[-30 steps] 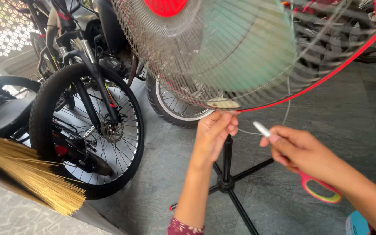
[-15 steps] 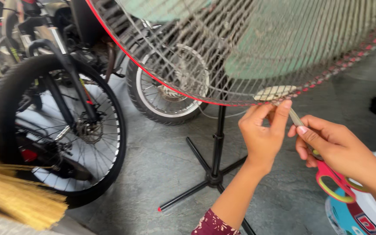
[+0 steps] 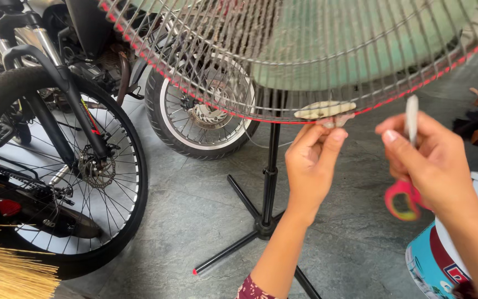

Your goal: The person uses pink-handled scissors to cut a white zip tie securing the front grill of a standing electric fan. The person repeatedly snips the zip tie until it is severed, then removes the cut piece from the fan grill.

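Left hand: my left hand (image 3: 311,166) is raised, fingertips pinched on the pale clip (image 3: 325,109) at the bottom rim of the fan guard (image 3: 283,61), steadying it.
Right hand: my right hand (image 3: 430,160) is closed round red-handled scissors (image 3: 405,166), blades up, close right of the clip.
Stand: the black fan stand (image 3: 266,188) rises behind my left wrist.
Far left: bicycle wheel (image 3: 67,177), broom (image 3: 12,271) nearest.

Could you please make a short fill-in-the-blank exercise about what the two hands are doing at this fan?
1. The right hand holds a pair of ____ with red handles.
2. The left hand pinches the pale clip at the ____ edge of the fan guard.
3. The fan stands on a black ____.

Missing words: scissors; bottom; tripod stand
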